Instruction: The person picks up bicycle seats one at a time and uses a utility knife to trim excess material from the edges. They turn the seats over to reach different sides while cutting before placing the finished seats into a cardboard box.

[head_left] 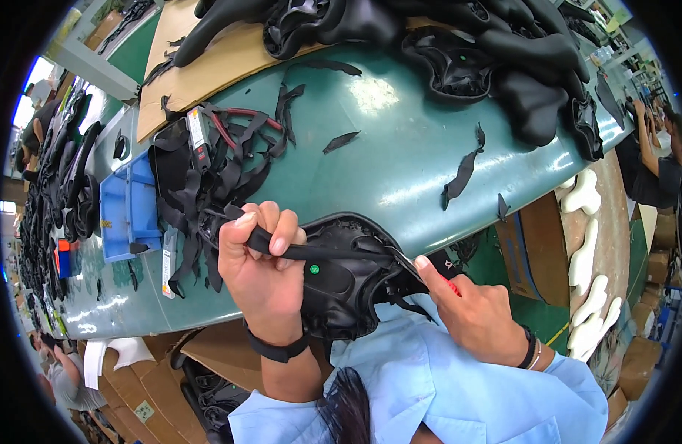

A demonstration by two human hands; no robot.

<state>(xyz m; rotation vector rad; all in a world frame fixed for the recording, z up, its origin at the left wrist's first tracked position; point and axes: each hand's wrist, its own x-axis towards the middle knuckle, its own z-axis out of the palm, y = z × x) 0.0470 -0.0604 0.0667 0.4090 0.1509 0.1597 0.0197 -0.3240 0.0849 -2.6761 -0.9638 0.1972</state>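
Observation:
A black saddle (332, 290), underside up with a green dot sticker, rests against my body at the near edge of the table. My left hand (265, 251) is closed round a strip of black covering material (341, 253), pulled taut across the saddle from its right rim. My right hand (470, 311) grips a red-handled knife (453, 287). Its thin blade meets the strip at the saddle's rim. Most of the handle is hidden in my fingers.
The green table (319, 174) carries a heap of black offcut strips (215, 177) beside a blue bin (134, 207). Several black saddles (456, 66) are piled at the far side. A cardboard box (530, 251) stands at the right; white moulded pieces (587, 266) lie beyond it.

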